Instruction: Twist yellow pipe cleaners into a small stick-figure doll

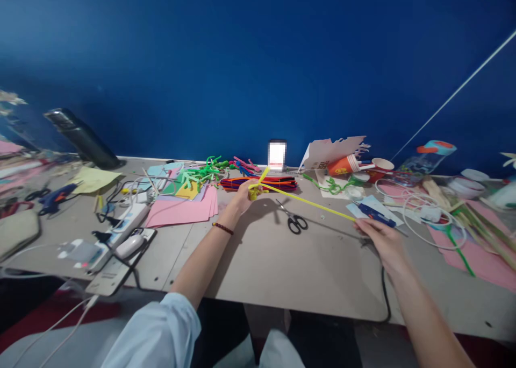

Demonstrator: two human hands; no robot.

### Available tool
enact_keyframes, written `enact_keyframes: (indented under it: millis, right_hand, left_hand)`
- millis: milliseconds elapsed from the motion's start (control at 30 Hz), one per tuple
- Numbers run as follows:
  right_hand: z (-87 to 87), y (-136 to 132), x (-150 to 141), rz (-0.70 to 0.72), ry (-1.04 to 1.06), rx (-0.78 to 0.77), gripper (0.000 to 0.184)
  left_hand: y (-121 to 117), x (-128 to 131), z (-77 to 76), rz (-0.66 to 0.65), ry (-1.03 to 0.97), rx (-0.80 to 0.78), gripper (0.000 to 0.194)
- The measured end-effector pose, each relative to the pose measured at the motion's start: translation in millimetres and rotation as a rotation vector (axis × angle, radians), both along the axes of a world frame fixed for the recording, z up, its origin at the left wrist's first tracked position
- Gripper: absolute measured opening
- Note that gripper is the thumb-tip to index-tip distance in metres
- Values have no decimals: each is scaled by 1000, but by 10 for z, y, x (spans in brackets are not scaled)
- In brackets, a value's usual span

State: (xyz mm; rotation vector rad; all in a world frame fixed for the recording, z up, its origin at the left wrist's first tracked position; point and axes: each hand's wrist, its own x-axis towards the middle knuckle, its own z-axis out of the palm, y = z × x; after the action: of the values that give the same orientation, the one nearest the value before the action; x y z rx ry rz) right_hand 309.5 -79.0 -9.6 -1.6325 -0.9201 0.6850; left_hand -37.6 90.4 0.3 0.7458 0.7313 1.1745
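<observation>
A yellow pipe cleaner (310,202) is stretched between my two hands above the table. My left hand (243,196) is closed round its bent and twisted yellow end, where a short piece sticks upward. At the other end my right hand (377,239) pinches the straight tip. Below the pipe cleaner, black-handled scissors (296,223) lie on the table with their blades pointing away. Just behind my left hand lies a bundle of dark, red and orange pipe cleaners (278,184).
Green pipe cleaners (205,169) and pink paper (181,212) lie to the left, near a power strip (124,228), a phone (110,279) and a black bottle (83,139). At right are a blue glue gun (374,214), orange paper cups (342,165) and coiled white cable (437,244).
</observation>
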Motion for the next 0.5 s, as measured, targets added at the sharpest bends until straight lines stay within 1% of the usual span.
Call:
enact_keyframes:
  millis: [100,167,267,367,433,500]
  right_hand:
    - [180,179,-120,26,24,46,37]
    - [276,285,-177,96,-25,42,37]
    - [345,410,-240,274,-116,-45,38]
    - [301,496,-299,426,-128,-128,40]
    - [224,535,-332,462,-76,-149,41]
    - [136,556,-352,463,-11,-144,42]
  left_hand:
    - [42,-79,86,59,-36,-49,11]
    - [52,-177,102,89,-35,-64,10]
    - [32,-380,44,129,-16,-88,9]
    - [-21,-574,-65,153,11,-120,8]
    - [-54,-655,-123,175,6,-129,8]
    - [-70,-692,-153,187,0,-131,8]
